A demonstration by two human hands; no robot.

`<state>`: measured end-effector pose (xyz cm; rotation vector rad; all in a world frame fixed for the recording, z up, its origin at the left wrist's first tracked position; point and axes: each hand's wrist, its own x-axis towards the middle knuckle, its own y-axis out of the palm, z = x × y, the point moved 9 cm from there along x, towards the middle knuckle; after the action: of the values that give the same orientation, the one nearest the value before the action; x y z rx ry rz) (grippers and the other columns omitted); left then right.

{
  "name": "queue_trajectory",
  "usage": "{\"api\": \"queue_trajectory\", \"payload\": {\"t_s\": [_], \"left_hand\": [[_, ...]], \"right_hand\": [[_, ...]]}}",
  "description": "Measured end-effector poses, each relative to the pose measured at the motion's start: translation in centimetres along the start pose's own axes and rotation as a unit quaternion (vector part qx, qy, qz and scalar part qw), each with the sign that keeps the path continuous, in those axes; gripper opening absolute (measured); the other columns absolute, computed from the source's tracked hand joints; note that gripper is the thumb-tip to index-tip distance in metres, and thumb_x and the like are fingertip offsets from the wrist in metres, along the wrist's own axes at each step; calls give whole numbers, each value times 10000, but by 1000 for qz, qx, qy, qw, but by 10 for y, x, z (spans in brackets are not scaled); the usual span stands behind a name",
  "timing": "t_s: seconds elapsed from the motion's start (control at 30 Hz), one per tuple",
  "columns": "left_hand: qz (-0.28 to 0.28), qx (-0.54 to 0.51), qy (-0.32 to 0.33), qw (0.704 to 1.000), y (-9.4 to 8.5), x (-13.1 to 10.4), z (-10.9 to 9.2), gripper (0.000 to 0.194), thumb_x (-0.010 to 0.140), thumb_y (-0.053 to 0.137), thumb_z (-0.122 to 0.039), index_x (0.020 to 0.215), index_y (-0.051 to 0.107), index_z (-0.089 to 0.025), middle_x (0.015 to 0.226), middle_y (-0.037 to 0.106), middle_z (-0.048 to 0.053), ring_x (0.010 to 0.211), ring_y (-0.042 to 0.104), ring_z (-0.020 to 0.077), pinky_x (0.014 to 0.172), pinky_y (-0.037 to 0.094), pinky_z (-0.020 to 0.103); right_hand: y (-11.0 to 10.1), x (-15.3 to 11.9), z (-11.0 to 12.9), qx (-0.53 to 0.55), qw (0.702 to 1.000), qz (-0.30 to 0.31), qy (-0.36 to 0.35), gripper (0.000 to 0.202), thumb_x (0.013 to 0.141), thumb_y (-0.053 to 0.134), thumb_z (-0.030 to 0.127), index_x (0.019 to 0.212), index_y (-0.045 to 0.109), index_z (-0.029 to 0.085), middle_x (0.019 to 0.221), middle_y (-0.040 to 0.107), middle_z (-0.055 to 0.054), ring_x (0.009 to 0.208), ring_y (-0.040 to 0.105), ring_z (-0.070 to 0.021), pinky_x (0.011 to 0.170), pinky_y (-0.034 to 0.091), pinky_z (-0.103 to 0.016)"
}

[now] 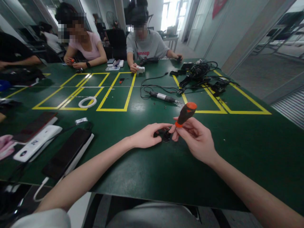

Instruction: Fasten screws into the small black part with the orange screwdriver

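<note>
My right hand (198, 137) grips a screwdriver (186, 114) with a black and orange handle, tilted with its butt end up and to the right. Its lower end points down at a small black part (166, 136) on the green table. Fingers of my left hand (148, 136) are closed around the left side of that black part and hold it against the tabletop. The tip of the screwdriver is hidden by my fingers and the part.
An electric screwdriver (162, 97) with a cord lies beyond my hands. Tangled black cables (197, 74) are at the back right. A white ring (87, 102), a power strip (38, 142) and a black phone (68, 153) lie left. Two people sit opposite.
</note>
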<state>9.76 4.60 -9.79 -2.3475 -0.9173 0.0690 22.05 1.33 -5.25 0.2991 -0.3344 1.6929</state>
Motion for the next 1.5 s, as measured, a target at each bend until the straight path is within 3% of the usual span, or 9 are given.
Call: {"api": "queue_trajectory", "payload": {"t_s": [0.13,0.3,0.43,0.7,0.87,0.97,1.07,1.3,1.5], "left_hand": [[-67,128,-15,989,-25,-21,4,473,849,519,-81,1284,673,-186,1294,689,90,1226,612,228,1108,479,417],[-82,207,-73,972,-41,-46,24,250,917,589,-187,1109,748,-173,1123,686,92,1095,630,233,1018,527,426],[-67,189,-64,978,-35,-47,24,189,953,628,-260,1067,762,-191,1051,675,69,1030,643,209,956,533,376],[-54,175,-57,981,-15,-40,16,131,973,630,-260,986,745,-200,981,688,46,950,637,188,882,505,336],[-79,205,-67,973,-4,-33,11,149,946,678,-319,1025,679,-193,933,668,35,912,615,204,840,488,354],[-96,191,-58,975,-1,-28,7,277,939,685,-369,1148,640,-193,1013,682,58,953,620,221,879,501,377],[-97,181,-36,978,3,-24,4,427,934,693,-434,1283,602,-207,1134,691,85,1021,628,241,943,510,410],[-86,155,-20,984,7,-16,8,354,953,699,-471,1180,674,-201,1113,716,76,1040,644,236,956,509,394],[-69,137,-13,988,8,-16,9,326,966,699,-412,1199,674,-187,1119,731,78,1042,642,233,954,501,383]], "right_hand": [[-2,-1,2,-1,1000,-13,10,174,895,758,232,1001,622,217,822,781,-18,614,710,-132,601,621,-254],[-8,1,2,-42,998,-26,29,177,845,824,311,865,686,201,791,785,-46,574,697,-150,564,637,-280],[-10,6,7,-75,997,-12,27,196,801,867,340,820,724,206,712,750,-26,559,695,-162,565,655,-294],[-5,11,19,-119,992,48,-6,353,880,759,264,1212,647,220,864,806,-37,722,774,-197,722,678,-330],[0,15,23,-173,981,80,-33,227,883,710,215,1110,705,222,847,787,-31,724,764,-198,696,655,-309],[1,19,23,-214,972,85,-48,64,881,725,252,935,746,226,838,785,-36,705,741,-204,682,638,-321],[0,23,24,-229,968,87,-60,80,897,712,284,859,758,230,843,779,-43,746,733,-217,701,628,-334],[7,32,23,-283,943,166,-54,159,911,642,266,1006,755,209,708,687,-21,576,604,-165,516,490,-262],[17,37,25,-280,936,211,-27,254,812,610,140,1052,673,196,678,625,9,567,565,-151,522,450,-245]]}}
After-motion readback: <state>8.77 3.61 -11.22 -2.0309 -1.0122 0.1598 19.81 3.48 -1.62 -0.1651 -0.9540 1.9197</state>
